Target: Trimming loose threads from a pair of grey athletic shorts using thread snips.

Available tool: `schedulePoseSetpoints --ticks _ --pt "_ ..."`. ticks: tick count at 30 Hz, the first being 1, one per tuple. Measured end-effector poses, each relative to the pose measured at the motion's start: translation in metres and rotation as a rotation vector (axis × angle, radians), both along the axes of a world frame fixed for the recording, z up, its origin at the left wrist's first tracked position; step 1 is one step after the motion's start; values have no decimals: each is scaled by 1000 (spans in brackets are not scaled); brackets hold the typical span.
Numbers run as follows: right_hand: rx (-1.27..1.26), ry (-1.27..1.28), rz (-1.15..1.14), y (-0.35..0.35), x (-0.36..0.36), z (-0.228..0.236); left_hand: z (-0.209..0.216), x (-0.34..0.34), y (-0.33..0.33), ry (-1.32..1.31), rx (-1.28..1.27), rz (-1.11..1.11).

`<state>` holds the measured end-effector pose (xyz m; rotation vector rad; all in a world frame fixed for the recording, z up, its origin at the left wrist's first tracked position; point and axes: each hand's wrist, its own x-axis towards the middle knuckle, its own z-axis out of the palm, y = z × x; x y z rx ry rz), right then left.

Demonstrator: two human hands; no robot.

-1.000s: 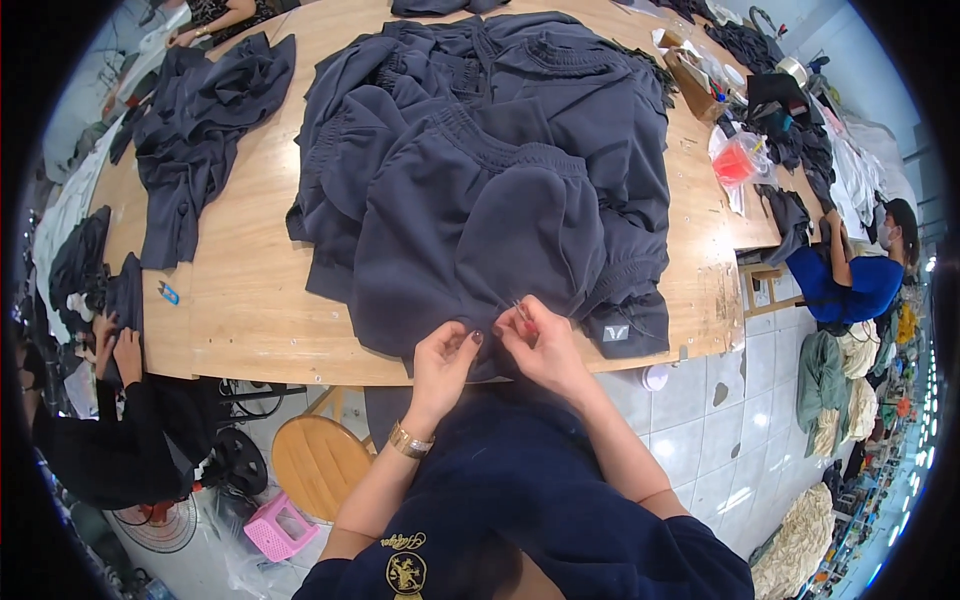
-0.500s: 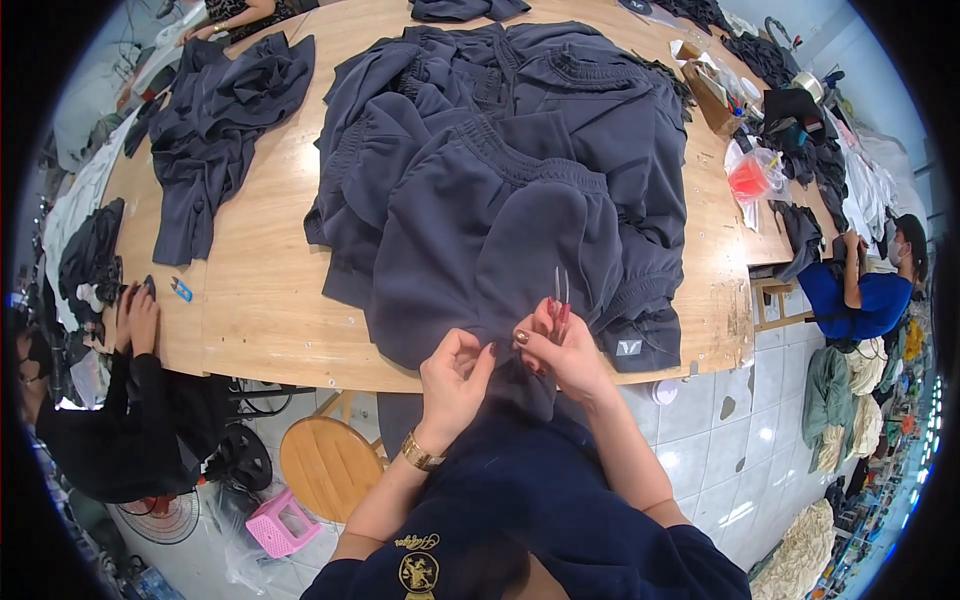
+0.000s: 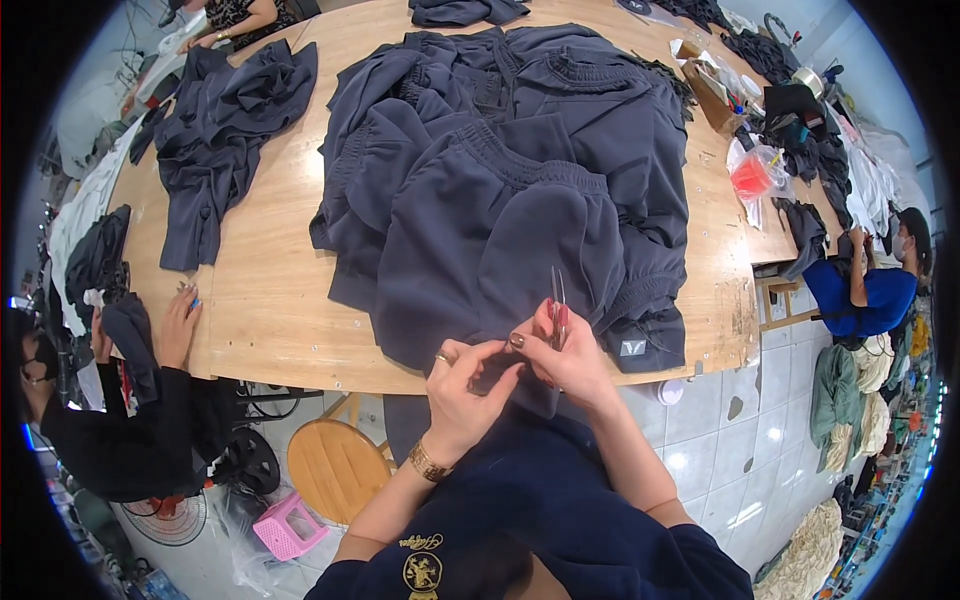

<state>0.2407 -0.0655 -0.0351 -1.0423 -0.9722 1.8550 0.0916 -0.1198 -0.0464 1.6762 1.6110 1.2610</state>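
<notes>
Thumb and index of the left hand (image 3: pixel 465 388) sit spread at the garment's (image 3: pixel 445 250) 6 o'clock; can't tell if the curled fingers catch cloth. Right hand (image 3: pixel 568 362) grips a slim metal tool (image 3: pixel 562 292), prongs toward 12; can't see whether it's pinching fabric too. Garment lies on the near side of the pile (image 3: pixel 645 130), some cloth hanging off the table (image 3: pixel 270 250). Looks light, soft and floppy, not fragile, maybe slidey. I'd pinch the edge at 6, or grab the gathered band (image 3: pixel 530 172) near 12.
</notes>
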Motion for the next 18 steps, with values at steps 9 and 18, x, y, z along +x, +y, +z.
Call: schedulePoseSetpoints --ticks 9,18 --pt "128 -34 -3 -7 2 2 -18 2 7 -383 -127 -7" --pt "464 -377 71 -13 13 -27 -24 -13 10 -1152 -489 -131"
